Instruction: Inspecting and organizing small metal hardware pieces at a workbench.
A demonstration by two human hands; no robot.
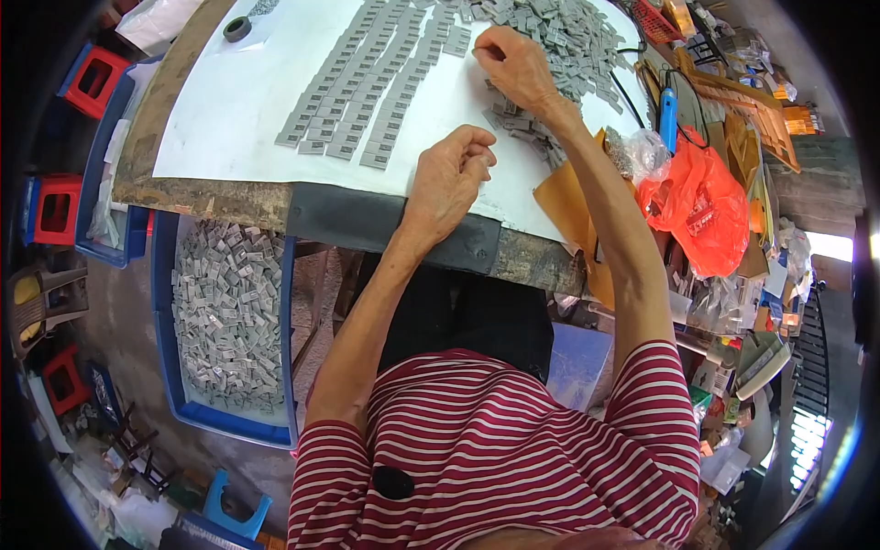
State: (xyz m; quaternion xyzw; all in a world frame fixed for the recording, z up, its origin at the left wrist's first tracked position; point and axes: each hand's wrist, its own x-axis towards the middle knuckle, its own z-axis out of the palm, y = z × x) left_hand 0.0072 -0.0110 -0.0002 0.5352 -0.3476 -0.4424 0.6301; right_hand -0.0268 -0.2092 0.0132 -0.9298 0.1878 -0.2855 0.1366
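Head view: flat grey rectangles (375, 82); curled right hand (520, 71) alongside.

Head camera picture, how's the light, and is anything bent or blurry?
Head view: the table bows along its front edge, corners black; head view: the white sheet is bright, the patch at far right washed out; head view: left hand and right hand look fairly sharp.

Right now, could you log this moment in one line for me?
left hand: fingers curled, over white sheet | right hand: between tile rows and loose pile, grip unclear | lower left: blue bin, gray pieces
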